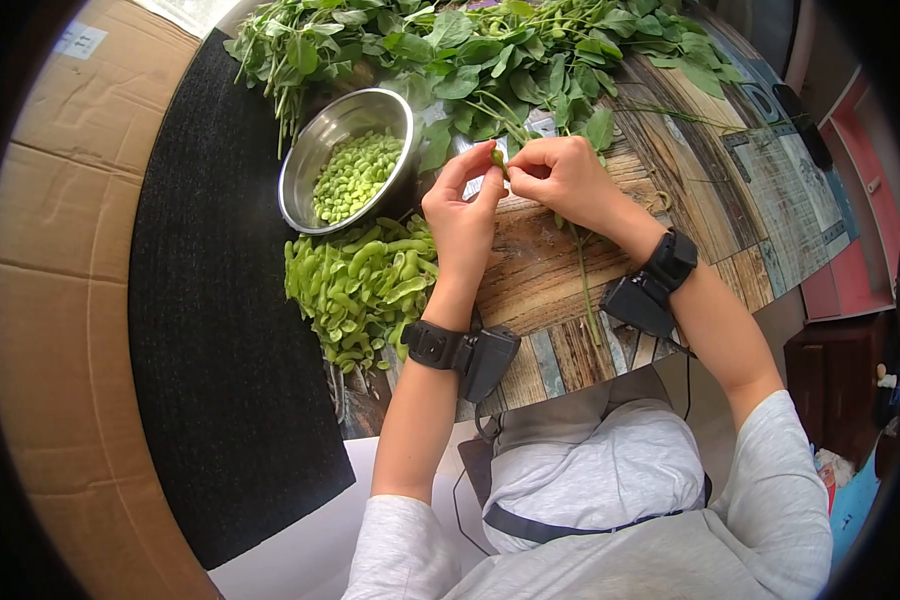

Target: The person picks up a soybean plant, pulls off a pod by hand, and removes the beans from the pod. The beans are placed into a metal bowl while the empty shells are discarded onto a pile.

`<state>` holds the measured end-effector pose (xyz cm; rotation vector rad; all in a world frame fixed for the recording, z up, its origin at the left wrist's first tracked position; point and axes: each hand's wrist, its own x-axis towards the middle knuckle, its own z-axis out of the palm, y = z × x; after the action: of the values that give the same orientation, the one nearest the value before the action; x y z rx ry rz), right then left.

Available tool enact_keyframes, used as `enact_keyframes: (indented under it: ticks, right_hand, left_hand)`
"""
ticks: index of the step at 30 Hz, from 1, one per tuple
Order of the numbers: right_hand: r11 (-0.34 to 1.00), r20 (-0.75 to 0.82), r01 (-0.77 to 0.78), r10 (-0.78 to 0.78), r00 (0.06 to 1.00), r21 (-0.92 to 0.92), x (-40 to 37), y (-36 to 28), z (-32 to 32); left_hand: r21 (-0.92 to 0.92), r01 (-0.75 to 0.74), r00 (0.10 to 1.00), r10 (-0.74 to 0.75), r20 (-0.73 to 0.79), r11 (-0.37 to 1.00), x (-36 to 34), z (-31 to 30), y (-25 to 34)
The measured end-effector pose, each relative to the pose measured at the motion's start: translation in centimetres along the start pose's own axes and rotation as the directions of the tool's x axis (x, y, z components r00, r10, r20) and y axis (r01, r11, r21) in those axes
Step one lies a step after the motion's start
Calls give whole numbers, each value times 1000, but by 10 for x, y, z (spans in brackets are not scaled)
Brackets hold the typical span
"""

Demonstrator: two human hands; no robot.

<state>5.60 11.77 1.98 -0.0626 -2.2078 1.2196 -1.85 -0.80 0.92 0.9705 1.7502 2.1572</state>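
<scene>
A small green bean pod (499, 158) is pinched between my two hands, held above the table. Thumb and fingertips of my left hand (464, 197) close on one side of it. From the other side my right hand (564, 180) grips its end, fingers curled in. Left of my hands stands a steel bowl (296, 199) with shelled green beans (355, 175) inside. Just below the bowl, a heap of green pods (370, 285) lies beside my left forearm.
Leafy bean plants (460, 60) spread along the far side of the wood-patterned table (540, 290). A loose stem (583, 285) lies near my right wrist. To the left are a black mat (220, 330) and a cardboard sheet (60, 330). Each wrist wears a strapped black device (490, 362).
</scene>
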Motion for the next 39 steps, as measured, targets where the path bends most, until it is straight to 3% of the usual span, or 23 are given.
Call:
enact_keyframes:
  ticks: [8,15,18,21,24,27,32,39]
  right_hand:
    - [999,3,20,-20,1000,-49,-1,2,1]
    - [995,-40,81,-84,996,-66,0,5,2]
    - [998,-43,44,-46,998,-49,0,-1,2]
    - [999,-49,22,-24,999,-29,0,0,3]
    - [998,-54,48,-51,997,-45,0,1,3]
    - [995,-56,64,-69,996,-80,-1,2,3]
    - [932,-43,188,-211,977,-309,-3,8,6]
    - [886,-26,236,-269,963,-400,-5,2,5]
  left_hand:
    - [149,-31,999,34,-13,988,-2,2,6]
    - [156,-43,999,46,-19,987,-1,1,1]
    - [169,-111,992,120,-42,979,0,-1,-4]
    - [259,-61,992,87,-93,964,-1,-1,-1]
    - [161,43,995,-28,-95,986,-3,1,4]
    - [167,-13,996,27,-85,986,-2,0,-3]
    - [345,-26,994,62,-94,938,-4,1,-1]
    - [418,-67,991,108,-74,906,-5,1,-2]
